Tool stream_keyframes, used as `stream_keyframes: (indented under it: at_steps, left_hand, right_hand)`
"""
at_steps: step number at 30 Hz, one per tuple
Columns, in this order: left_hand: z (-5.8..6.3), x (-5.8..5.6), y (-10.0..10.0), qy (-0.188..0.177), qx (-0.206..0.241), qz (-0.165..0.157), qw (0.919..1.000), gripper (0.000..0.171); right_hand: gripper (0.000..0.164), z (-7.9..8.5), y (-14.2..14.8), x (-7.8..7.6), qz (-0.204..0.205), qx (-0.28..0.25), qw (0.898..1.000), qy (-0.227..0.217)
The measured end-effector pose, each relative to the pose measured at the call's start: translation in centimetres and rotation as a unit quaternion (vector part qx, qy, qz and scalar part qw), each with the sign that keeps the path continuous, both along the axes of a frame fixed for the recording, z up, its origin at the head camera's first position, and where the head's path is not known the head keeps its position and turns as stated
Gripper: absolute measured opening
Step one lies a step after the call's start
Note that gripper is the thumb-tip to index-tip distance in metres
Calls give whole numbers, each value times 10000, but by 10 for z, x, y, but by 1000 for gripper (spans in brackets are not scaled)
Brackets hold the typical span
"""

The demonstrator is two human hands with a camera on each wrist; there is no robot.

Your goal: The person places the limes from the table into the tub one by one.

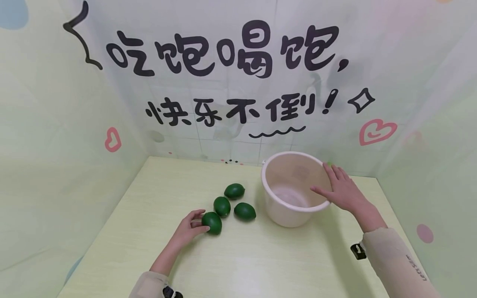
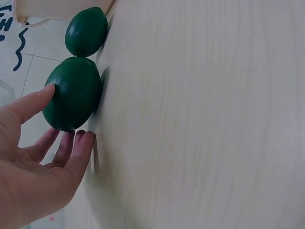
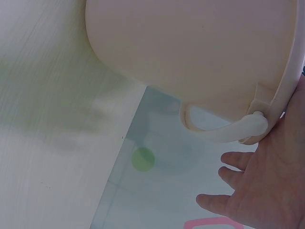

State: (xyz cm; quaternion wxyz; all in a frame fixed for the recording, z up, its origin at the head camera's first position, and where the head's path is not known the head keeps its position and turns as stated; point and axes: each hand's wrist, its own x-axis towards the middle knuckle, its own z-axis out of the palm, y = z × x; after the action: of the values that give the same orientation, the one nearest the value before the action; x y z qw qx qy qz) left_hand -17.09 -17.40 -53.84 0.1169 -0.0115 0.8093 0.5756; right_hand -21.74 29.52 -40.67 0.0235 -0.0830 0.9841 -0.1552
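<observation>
My left hand [image 1: 188, 227] is at the nearest dark green lime [image 1: 211, 223], which lies on the table. In the left wrist view the thumb touches the side of this lime [image 2: 74, 95], while the other fingertips sit at its lower edge, not wrapped round it. Further limes lie just beyond: one [image 1: 222, 206] close by, one [image 1: 244, 211] to the right and one [image 1: 234, 191] behind. My right hand [image 1: 344, 188] rests on the right rim of a pale pink bucket [image 1: 287, 213], fingers spread outside and thumb over the opening. No lime shows inside the bucket.
The bucket's handle [image 3: 224, 132] hangs on its outer side. Pale wood-grain table [image 1: 238, 256] spreads in front of the limes. A printed curtain [image 1: 223, 87] with black writing closes off the back, and similar sheets stand left and right.
</observation>
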Motion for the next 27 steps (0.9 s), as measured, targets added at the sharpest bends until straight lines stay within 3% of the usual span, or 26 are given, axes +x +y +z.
stream_keyframes:
  at_steps: [16,27]
  left_hand:
    - [-3,2,1,5,-67,134,9999,53]
    - [-1,1,3,-3,-1,-3,10000,57]
  right_hand:
    - [97,0,0,1,19,-49,10000,54]
    - [97,-1,1,1,35,-87,9999,69]
